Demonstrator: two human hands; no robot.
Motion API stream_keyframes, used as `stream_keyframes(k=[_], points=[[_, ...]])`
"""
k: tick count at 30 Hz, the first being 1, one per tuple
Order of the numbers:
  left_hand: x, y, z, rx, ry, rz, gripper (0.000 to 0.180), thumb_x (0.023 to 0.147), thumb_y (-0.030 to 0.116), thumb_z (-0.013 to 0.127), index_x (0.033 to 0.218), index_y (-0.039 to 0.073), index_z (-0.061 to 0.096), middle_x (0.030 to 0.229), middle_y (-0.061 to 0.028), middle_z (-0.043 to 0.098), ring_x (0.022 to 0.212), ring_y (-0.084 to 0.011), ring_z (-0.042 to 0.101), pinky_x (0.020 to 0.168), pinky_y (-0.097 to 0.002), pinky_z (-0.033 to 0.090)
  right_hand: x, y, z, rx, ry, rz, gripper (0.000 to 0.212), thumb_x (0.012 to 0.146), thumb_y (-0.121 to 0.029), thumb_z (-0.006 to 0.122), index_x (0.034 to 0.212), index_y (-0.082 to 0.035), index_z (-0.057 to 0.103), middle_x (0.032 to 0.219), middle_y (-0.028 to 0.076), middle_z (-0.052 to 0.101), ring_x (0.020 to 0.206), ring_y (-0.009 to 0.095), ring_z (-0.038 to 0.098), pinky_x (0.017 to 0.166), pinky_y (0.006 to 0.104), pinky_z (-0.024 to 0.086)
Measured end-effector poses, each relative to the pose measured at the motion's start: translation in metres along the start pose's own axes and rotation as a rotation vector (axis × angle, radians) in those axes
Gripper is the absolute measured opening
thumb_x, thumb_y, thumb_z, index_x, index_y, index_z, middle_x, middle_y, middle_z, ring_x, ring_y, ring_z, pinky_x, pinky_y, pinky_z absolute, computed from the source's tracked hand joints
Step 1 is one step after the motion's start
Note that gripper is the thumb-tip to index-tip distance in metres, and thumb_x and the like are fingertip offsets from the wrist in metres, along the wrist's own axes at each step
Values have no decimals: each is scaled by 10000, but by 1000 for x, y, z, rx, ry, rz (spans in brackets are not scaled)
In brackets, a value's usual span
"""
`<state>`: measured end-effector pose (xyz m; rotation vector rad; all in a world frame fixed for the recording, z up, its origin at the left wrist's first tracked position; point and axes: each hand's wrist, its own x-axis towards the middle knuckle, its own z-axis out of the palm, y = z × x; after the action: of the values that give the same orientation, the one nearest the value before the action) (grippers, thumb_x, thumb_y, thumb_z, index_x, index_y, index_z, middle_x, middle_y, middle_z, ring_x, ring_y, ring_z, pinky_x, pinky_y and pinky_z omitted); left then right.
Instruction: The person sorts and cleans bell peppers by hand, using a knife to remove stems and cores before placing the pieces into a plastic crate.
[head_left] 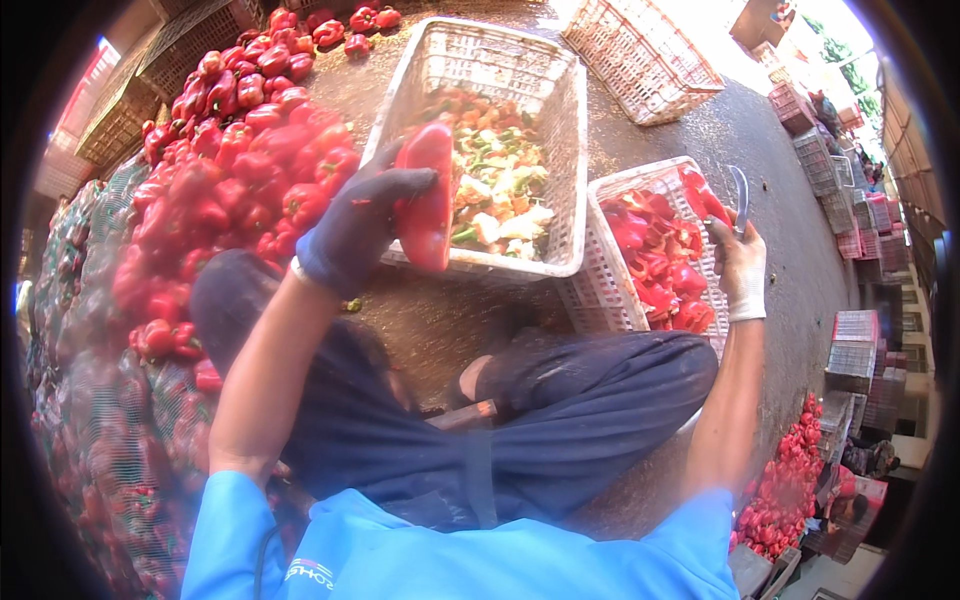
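My left hand, in a dark glove, is closed round a large cut piece of red bell pepper, raised at the near left side of a white plastic crate. Pale pepper cores and green stem ends lie inside that crate. On the right, my right hand, in a pale glove, grips a small knife with a curved blade. Another red pepper piece is at its fingertips; whether they hold it is unclear. Below it, a smaller white crate contains cut red pepper pieces.
Whole red peppers are heaped at my left, beside filled mesh bags. An upended crate sits at the back. My crossed legs border the crates. More peppers and stacked crates stand far right.
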<state>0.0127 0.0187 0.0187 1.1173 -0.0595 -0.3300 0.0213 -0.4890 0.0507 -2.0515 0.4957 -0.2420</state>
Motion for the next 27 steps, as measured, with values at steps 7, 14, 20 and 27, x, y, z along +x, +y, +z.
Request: stream_keyframes(k=[7, 14, 20, 27], points=[[4, -5, -6, 155, -3, 64, 687, 956, 278, 710, 1544, -17, 513, 1363, -87, 633, 1246, -171, 595, 1081, -312, 472, 11, 31, -4, -438, 43, -4, 617, 907, -370, 877, 1340, 32, 700, 1074, 169, 802, 924, 223, 776, 788, 393, 591], [5, 0, 1, 414, 31, 83, 862, 806, 213, 865, 1549, -30, 501, 1393, -135, 642, 1264, -200, 622, 1097, -350, 503, 0, 9, 8, -47, -38, 88, 374, 1035, -295, 735, 1264, 1, 733, 899, 60, 755, 640, 76, 598, 548, 257, 462], [1, -12, 20, 661, 118, 215, 826, 833, 385, 935, 1472, -1, 583, 1265, -174, 737, 1128, -224, 727, 988, -356, 586, -82, -84, 107, 190, -410, 167, 505, 1056, -507, 685, 1278, -57, 737, 915, 4, 734, 545, -9, 495, 410, 185, 344], [-2, -22, 20, 1035, 42, 326, 793, 785, 101, 892, 1503, 22, 564, 1414, -211, 682, 1330, -305, 672, 1142, -402, 534, -110, -94, 208, 232, -844, 138, 492, 993, -549, 767, 1154, -84, 743, 719, -25, 633, 517, 20, 505, 445, 186, 360]])
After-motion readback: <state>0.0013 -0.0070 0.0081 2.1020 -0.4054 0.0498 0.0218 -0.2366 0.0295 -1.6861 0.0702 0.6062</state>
